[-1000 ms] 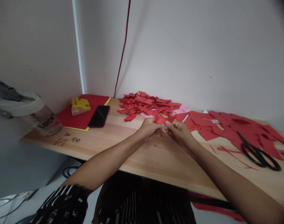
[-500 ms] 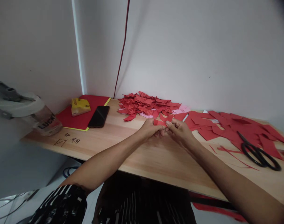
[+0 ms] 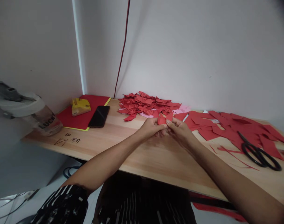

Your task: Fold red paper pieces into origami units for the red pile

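Between my two hands is a small piece of folded red paper (image 3: pixel 162 120), held just above the wooden table. My left hand (image 3: pixel 153 127) pinches its left side with the thumb on top. On the other side, my right hand (image 3: pixel 177 127) grips it, thumb pressed near the middle. The fingers underneath are partly hidden. Right behind the hands lies a heap of folded red paper pieces (image 3: pixel 146 104), with some pink paper (image 3: pixel 182 109) at its right edge.
Flat red paper sheets (image 3: pixel 235 126) spread over the right side, with black-handled scissors (image 3: pixel 258 154) and thin paper strips (image 3: pixel 237 158) in front. A white pen-like stick (image 3: pixel 185 117) lies near my right hand. Leftward are a phone (image 3: pixel 99 116), a yellow packet (image 3: pixel 80 106) and a bottle (image 3: pixel 39 116).
The folded red paper has turned in my fingers, and two pointed flaps now stand up from it. Both hands stay in nearly the same place.
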`<state>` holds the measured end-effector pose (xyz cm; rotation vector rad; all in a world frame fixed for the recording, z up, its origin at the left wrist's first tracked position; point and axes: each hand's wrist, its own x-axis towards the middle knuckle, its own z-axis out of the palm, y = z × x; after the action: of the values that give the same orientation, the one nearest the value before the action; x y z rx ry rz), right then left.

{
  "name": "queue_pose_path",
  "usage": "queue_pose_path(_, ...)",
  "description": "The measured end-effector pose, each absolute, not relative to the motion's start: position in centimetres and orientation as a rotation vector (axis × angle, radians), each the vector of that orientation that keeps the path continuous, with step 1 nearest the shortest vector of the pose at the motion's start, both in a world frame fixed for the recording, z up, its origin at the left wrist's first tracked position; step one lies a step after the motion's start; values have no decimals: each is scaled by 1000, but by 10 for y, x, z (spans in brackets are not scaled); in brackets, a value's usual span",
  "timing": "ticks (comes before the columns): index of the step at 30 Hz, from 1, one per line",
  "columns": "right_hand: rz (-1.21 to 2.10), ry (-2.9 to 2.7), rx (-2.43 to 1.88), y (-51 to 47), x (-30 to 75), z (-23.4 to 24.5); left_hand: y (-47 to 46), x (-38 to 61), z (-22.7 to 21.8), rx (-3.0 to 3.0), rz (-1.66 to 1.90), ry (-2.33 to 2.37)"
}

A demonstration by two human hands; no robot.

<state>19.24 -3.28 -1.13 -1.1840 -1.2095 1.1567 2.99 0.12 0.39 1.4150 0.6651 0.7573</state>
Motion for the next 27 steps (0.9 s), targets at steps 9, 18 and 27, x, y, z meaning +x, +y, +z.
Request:
queue_pose_path(9, 1337, -1249, -1221, -35, 198, 7, 17, 13, 19, 1702, 789, 445)
queue_pose_path(18, 1390, -1263, -1213, -34, 199, 3, 14, 8, 27, 1890, 709, 496)
queue_pose_path(27, 1320, -1274, -1234, -36, 193, 6, 15, 14, 22, 1670, 753, 564)
